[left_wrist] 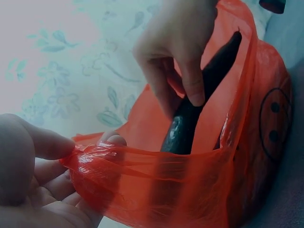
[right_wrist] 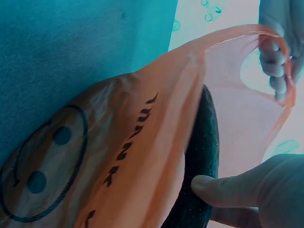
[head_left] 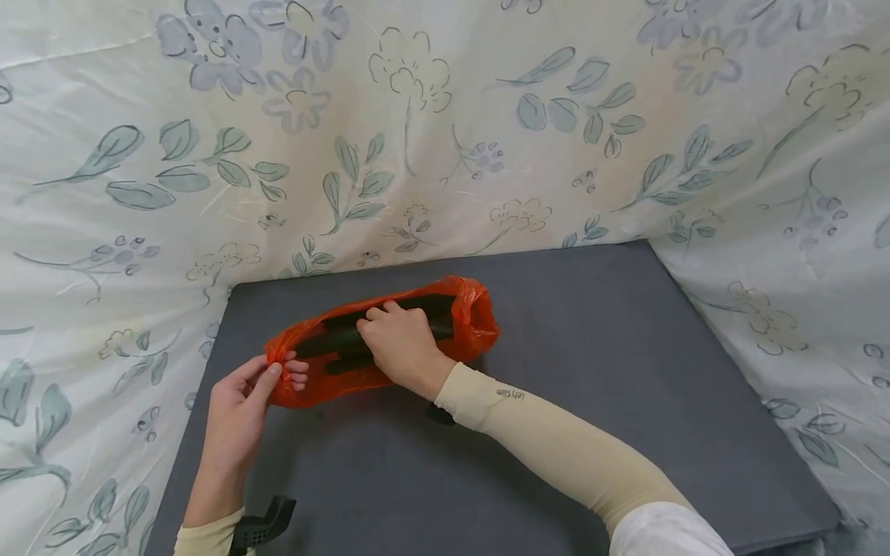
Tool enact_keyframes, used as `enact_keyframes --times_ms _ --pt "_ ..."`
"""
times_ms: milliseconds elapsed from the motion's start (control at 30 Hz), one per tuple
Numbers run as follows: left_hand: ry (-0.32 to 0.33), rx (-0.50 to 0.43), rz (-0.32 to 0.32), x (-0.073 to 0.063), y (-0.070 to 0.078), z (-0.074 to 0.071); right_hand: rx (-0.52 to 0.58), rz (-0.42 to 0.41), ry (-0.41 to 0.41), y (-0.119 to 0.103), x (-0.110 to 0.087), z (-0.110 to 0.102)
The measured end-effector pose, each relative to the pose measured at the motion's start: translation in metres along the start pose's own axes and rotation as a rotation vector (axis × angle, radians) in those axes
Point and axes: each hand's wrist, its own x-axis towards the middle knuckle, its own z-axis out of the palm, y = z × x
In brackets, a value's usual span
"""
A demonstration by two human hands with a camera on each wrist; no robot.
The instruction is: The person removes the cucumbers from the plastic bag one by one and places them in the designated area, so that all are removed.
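In the head view, the left hand [head_left: 239, 398] pinches one end of a red bag [head_left: 476, 324] on the counter [head_left: 577, 332]; in the left wrist view, the right hand [left_wrist: 178, 45] pinches a long dark vegetable [left_wrist: 222, 59] inside; in the right wrist view, its thumb [right_wrist: 230, 191] touches that vegetable.

Pale, creased floral-print fabric [head_left: 462, 185] hangs behind and to both sides of a dark grey tabletop [head_left: 591, 347].
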Motion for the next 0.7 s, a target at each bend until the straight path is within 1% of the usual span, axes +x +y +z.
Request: enact_keyframes --times_ms 133,267,367,600,700 --pt "-0.018 -0.049 0.002 0.001 0.0 0.001 -0.031 -0.021 0.009 -0.006 -0.002 -0.007" --pt "-0.013 -0.036 0.003 0.0 0.001 0.003 -0.051 -0.04 0.033 -0.011 -0.003 -0.014" --pt "-0.016 -0.05 0.001 0.0 0.001 0.003 -0.065 -0.055 0.046 -0.015 -0.005 -0.019" --pt "-0.018 -0.05 0.002 0.001 0.001 0.003 -0.092 -0.075 0.019 -0.021 -0.008 -0.028" --pt "-0.02 -0.079 0.005 0.001 0.0 0.003 -0.096 -0.079 0.015 -0.023 -0.01 -0.033"
